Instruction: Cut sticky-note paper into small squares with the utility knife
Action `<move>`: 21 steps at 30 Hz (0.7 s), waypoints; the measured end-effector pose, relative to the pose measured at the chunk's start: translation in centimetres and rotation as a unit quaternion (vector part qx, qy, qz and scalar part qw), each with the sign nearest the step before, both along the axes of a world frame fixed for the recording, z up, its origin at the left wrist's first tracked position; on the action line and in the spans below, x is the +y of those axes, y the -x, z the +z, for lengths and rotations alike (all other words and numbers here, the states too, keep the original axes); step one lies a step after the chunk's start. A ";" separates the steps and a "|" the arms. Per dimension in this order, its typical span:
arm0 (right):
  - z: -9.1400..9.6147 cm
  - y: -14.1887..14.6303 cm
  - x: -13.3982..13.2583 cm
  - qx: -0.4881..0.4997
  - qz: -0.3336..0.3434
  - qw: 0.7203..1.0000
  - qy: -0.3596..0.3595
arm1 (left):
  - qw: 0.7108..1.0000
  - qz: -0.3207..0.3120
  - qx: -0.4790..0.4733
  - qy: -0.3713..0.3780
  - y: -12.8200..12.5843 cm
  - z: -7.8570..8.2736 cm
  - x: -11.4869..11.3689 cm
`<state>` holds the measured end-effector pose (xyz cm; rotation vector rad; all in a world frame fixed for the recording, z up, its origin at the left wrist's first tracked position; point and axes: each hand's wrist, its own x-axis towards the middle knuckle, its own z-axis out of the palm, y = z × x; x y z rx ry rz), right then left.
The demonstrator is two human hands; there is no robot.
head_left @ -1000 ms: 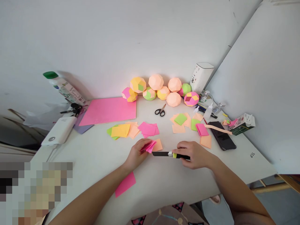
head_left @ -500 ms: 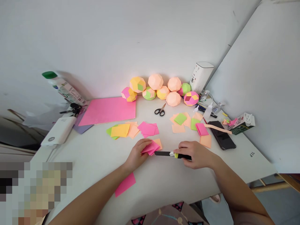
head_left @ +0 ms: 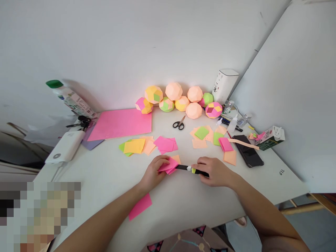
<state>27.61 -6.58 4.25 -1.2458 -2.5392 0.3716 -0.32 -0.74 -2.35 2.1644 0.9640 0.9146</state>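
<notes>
Folded pink paper [head_left: 170,165] is pinched in my left hand [head_left: 154,172] above the table. My right hand [head_left: 215,171] grips a utility knife [head_left: 201,172] with a black and yellow-green handle. Its long dark blade reaches left to the right edge of the pink paper; whether the tip lies inside a fold I cannot tell. Just behind the pink paper a peach slip [head_left: 176,159] shows. Under my left forearm lies another pink sheet [head_left: 141,206]. Loose pink slips [head_left: 166,144] and yellow slips [head_left: 134,146] rest beyond my left hand.
Faceted paper balls [head_left: 193,110] line the wall. Black-handled scissors [head_left: 179,125] lie in front of them. Peach and green slips [head_left: 201,133], a phone [head_left: 248,151] and a glue bottle [head_left: 232,124] are at right. A large pink sheet [head_left: 123,122] and a white box-like device [head_left: 65,147] are at left.
My right hand has moved slightly left and up with the utility knife, bringing its blade further toward and behind the pink paper's edge. My left hand is almost still.
</notes>
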 end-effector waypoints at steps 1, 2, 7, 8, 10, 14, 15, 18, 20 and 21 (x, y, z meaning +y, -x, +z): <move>-0.1 0.1 0.0 0.002 -0.004 1.000 0.000 | 1.000 0.000 -0.004 0.002 0.0 0.1 0.0; -0.1 0.2 0.0 0.003 -0.010 1.000 0.001 | 1.000 0.001 -0.008 0.004 0.0 0.1 0.0; -0.4 0.1 0.1 0.008 -0.032 0.999 0.010 | 1.000 0.009 -0.023 0.016 -0.1 0.3 -0.2; -0.5 0.0 0.1 0.008 -0.033 0.999 0.012 | 0.999 0.009 -0.029 0.017 -0.1 0.3 -0.2; -0.5 -0.1 0.2 0.007 -0.034 0.999 0.013 | 0.999 0.010 -0.044 0.011 -0.1 0.5 -0.2; -0.3 -0.1 0.1 0.014 -0.051 0.999 -0.008 | 0.996 0.037 -0.058 -0.062 0.3 1.1 0.5; -0.3 -0.2 0.2 0.016 -0.057 0.998 -0.014 | 0.992 0.062 -0.054 -0.092 0.4 1.2 0.9; -0.2 -0.3 0.2 0.013 -0.072 0.997 -0.024 | 0.971 0.172 -0.012 -0.166 0.7 1.2 2.4; -0.3 -0.3 0.3 0.004 -0.076 0.997 -0.024 | 0.969 0.165 0.048 -0.178 0.8 0.8 3.3; -0.3 -0.4 0.3 0.000 -0.076 0.997 -0.022 | 0.973 0.129 0.063 -0.180 0.8 0.6 3.6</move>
